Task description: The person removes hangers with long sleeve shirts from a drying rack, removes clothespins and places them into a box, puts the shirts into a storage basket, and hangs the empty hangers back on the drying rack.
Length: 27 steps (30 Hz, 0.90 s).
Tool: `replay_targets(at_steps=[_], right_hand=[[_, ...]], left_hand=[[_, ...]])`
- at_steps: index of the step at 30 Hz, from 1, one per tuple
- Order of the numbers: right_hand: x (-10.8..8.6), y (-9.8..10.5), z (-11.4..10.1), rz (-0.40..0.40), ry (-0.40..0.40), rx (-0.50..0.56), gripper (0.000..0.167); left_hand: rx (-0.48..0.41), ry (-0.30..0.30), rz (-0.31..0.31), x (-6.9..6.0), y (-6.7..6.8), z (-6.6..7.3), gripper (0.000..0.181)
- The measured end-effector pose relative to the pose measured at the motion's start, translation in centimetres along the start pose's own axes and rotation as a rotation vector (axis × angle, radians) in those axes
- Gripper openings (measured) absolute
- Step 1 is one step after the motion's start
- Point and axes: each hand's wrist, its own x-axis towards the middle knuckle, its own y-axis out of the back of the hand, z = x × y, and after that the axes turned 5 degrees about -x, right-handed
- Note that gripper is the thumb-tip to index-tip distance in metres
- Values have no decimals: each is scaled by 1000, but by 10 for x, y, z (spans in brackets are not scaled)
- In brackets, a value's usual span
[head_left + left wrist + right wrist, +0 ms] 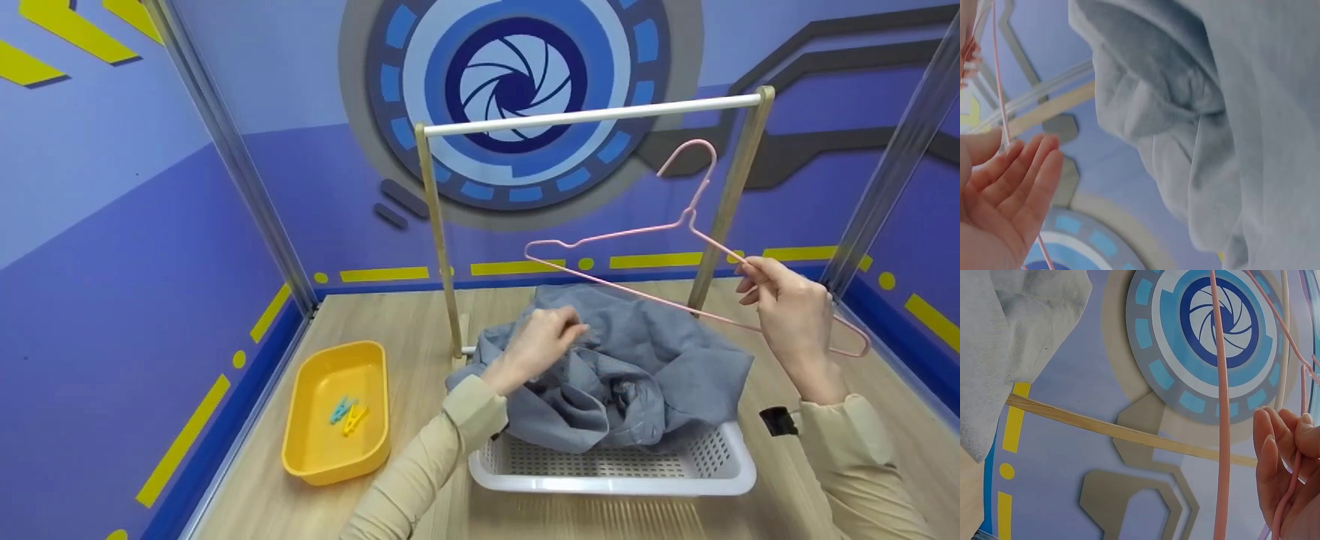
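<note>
Two slim wooden posts (735, 187), pale and visibly grained, carry a smooth white rod (592, 116) across the back of a wood-patterned table (412, 397); in front of them I see a white basket (611, 486) with rounded corners and a grid of small holes in its glossy walls. To the left sits a shallow, round-cornered yellow tray (334, 474); a blue clothespin (343, 409) and a yellow clothespin (354, 421) lie together on its floor.

Heaped in the basket is a grey cloth (645, 337), matte and softly woven, bunched into deep creases and rolled folds; its bulk rises above the rim and hides the rear of the basket.

Above the cloth hangs a pink hanger (1222, 405), thin and rounded, with a curved hook, a twisted-looking neck and a notched shoulder; it tilts, its right end lower, and the hook is free of the rod. The person's right hand (796, 319) pinches its shoulder between thumb and fingers; the left hand (541, 341) grips nothing, its fingers loosely extended and slightly bent over the cloth; both wrists emerge from gathered beige sleeves (420, 469).
</note>
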Motion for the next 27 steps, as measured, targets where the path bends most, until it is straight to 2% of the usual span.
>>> replay_targets(at_steps=[5, 9, 12, 15, 20, 27], right_hand=[[1, 1, 1, 13, 18, 13, 15], [2, 2, 0, 11, 11, 15, 15], [3, 2, 0, 12, 8, 12, 15], [4, 3, 0, 11, 6, 12, 15], [4, 4, 1, 10, 6, 3, 16], [5, 5, 1, 9, 16, 6, 16]], left_hand=[[-39, -39, 196, 3, 17, -10, 9], [-23, -47, 354, 7, 33, -20, 8], [16, -62, 485, 11, 50, -31, 6], [39, -58, 589, 13, 67, -42, 6], [54, 14, 675, 13, 91, -54, 8], [125, 87, 717, 13, 111, -66, 22]])
